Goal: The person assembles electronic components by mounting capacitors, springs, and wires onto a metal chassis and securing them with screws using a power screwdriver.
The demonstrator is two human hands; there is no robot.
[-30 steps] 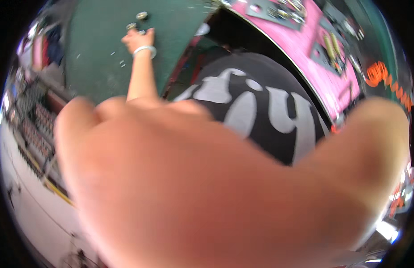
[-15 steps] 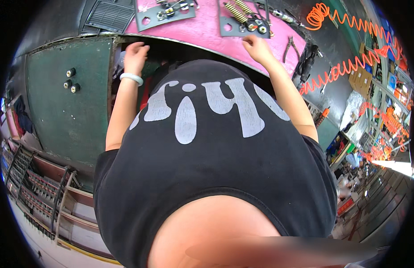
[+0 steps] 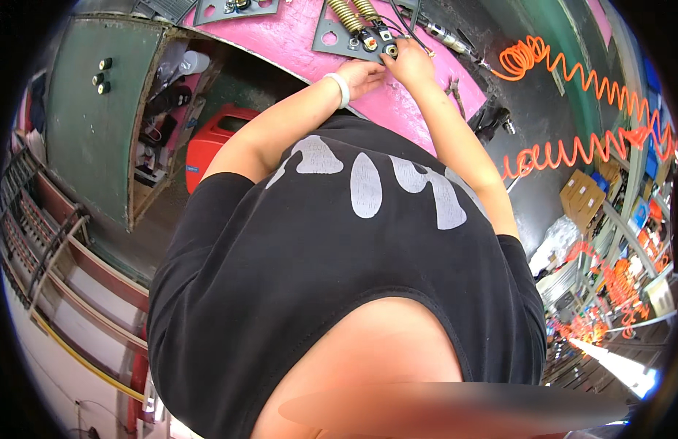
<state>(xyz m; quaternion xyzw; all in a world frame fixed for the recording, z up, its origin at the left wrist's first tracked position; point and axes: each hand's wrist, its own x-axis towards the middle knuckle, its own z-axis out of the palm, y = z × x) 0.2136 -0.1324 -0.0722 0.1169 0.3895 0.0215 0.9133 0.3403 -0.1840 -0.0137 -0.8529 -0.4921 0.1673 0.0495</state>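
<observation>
My right hand (image 3: 412, 62) reaches over the near edge of a grey metal plate (image 3: 342, 48) on the pink bench top. Its thumb and fingers close round a black round fitting (image 3: 390, 51) at the plate's corner. Two gold coil springs (image 3: 345, 14) rise from the same assembly, with a thin black cable beside them. Just to the left, my left hand (image 3: 362, 77) lies close to the plate's near edge, its fingers loosely stretched toward the right hand. Nothing shows in it, though its fingertips are partly hidden.
A second grey plate (image 3: 236, 9) with fittings lies at the far left. On the right are an air tool (image 3: 447, 34), pliers (image 3: 457, 96), a black hand tool (image 3: 494, 121) and orange coiled hoses (image 3: 544, 62). Below the bench sits a red case (image 3: 220, 139) beside an open green cabinet (image 3: 87, 139).
My left hand has moved right from the bench's left edge to beside the right hand. The right hand has come onto the fitting. The view has shifted, bringing the red case into sight.
</observation>
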